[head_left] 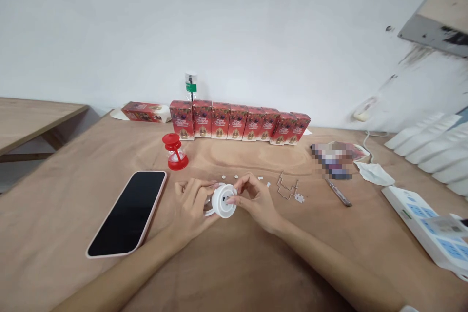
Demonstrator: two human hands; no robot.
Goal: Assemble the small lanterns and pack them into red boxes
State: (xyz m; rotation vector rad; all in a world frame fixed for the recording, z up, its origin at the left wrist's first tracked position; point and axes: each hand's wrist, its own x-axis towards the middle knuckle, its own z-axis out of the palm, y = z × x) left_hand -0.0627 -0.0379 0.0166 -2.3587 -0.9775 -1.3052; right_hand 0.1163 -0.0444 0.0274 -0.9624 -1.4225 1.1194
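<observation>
A small white lantern (224, 202) lies tilted in the air above the table, its round base facing me. My left hand (193, 204) is wrapped round its body from the left. My right hand (258, 200) pinches the base's right edge, the thumb resting on its face by a small dark opening. Whether a small part sits under that thumb I cannot make out. Behind the hands lie two small whitish discs (236, 176) and small white scraps (261, 178). A red lantern (175, 152) of similar shape stands upright to the left.
Red printed boxes (219, 121) stand in a row along the wall, one more box (144, 112) lying at left. A phone (127, 214) lies left, a thin plastic frame (287, 187) and a craft knife (338, 192) right. A power strip (424, 224) borders the right side.
</observation>
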